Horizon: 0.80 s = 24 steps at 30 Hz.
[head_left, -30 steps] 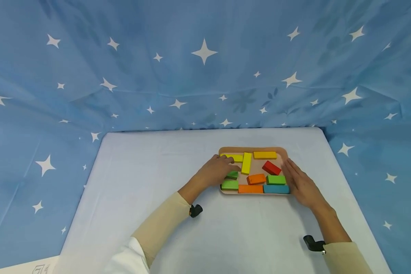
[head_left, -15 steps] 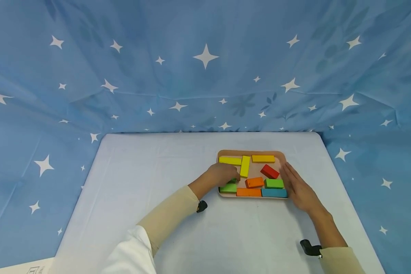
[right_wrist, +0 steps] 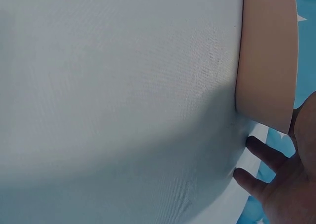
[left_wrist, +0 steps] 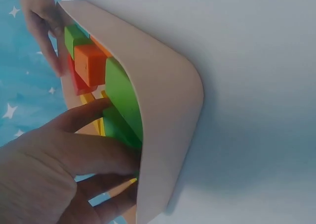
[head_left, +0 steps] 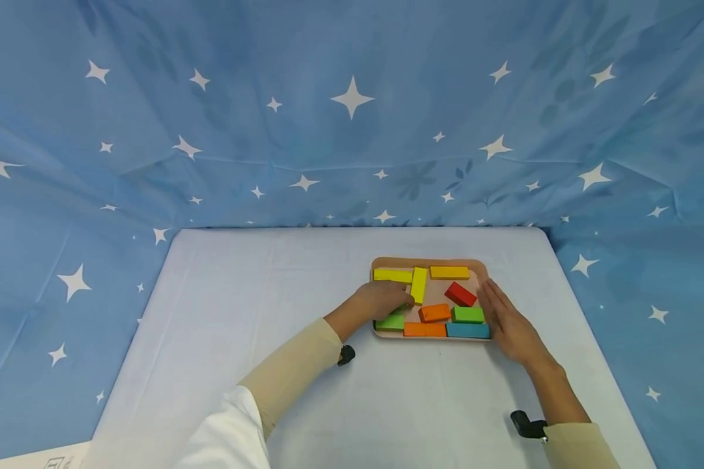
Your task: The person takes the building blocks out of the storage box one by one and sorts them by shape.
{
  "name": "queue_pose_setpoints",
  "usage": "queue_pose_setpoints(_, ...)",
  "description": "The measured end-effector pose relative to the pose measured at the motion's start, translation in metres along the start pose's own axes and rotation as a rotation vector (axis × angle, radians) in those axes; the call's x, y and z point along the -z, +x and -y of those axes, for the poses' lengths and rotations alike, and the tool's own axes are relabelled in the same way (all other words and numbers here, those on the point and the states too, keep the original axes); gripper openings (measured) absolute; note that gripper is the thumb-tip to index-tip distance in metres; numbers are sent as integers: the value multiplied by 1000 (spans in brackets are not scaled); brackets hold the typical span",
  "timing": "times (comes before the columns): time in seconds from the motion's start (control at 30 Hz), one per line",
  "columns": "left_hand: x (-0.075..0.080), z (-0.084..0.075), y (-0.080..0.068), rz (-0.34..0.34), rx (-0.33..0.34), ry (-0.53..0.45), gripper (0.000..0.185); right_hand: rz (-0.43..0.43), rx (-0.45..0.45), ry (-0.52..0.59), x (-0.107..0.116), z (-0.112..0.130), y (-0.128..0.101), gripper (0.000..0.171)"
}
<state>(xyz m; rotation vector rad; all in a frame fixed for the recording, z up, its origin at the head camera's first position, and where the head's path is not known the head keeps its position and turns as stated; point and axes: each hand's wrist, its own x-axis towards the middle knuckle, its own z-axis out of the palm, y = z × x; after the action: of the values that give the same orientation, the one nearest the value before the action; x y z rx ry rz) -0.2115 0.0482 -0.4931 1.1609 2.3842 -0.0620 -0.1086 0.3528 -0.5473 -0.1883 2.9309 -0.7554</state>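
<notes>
A shallow wooden tray point(head_left: 440, 263) holds several coloured blocks. My left hand point(head_left: 381, 299) reaches over its left end. Seen from the left wrist, index finger and thumb pinch a green block point(left_wrist: 117, 127), which is mostly hidden in the head view. Another green block point(head_left: 390, 322) lies beside it in the tray's near left corner. A yellow block point(head_left: 419, 285) stands crosswise just right of the fingertips, with a second yellow block point(head_left: 393, 276) behind the hand. My right hand point(head_left: 513, 329) rests with straight fingers along the tray's right end.
Also in the tray are a red block point(head_left: 460, 294), an amber block point(head_left: 449, 272), orange blocks point(head_left: 434, 313), a blue block point(head_left: 468, 330) and a green block at right. The tray stands on a white-covered table point(head_left: 258, 280) before a blue starry curtain point(head_left: 352, 163).
My left hand has come down from the tray's far left side toward the near green blocks and taken hold of one. The right hand stays at the tray's right end.
</notes>
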Motion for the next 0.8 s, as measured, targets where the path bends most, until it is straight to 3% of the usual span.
queue_pose_setpoints(0.2, 3, 2, -2, 15, -15, -19, 49, -9, 7, 2, 0, 1, -1, 65)
queue_pose_setpoints(0.53, 2, 5, -2, -37, -18, -6, 53, 15, -22, -1, 1, -1, 0, 64)
queue_pose_setpoints(0.67, 8, 12, -11, -83, 0, -95, 64, 38, -25, 30, 4, -4, 1, 62)
queue_pose_setpoints(0.8, 14, 20, -36, -180, 28, -265, 71, 48, -1, 64, 8, -7, -2, 60)
